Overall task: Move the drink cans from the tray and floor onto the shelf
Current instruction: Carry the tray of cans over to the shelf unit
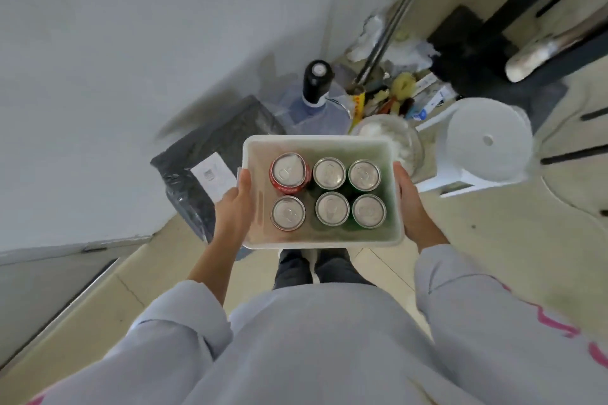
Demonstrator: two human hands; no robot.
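Note:
I carry a white plastic tray [316, 141] at waist height in front of me. Several drink cans stand upright in it in two rows. A red can [290, 173] is at the back left; the others, such as a green can [368, 210], show silver tops. My left hand [234, 204] grips the tray's left rim, thumb over the edge. Holding the right rim is my right hand [411, 204]. No shelf is in view.
A black wrapped parcel [210, 158] lies on the floor against the white wall to the left. A water jug with a black pump [314, 92] stands ahead, with cleaning clutter [401, 89] and a mop pole behind. A white plastic stool [487, 138] is to the right.

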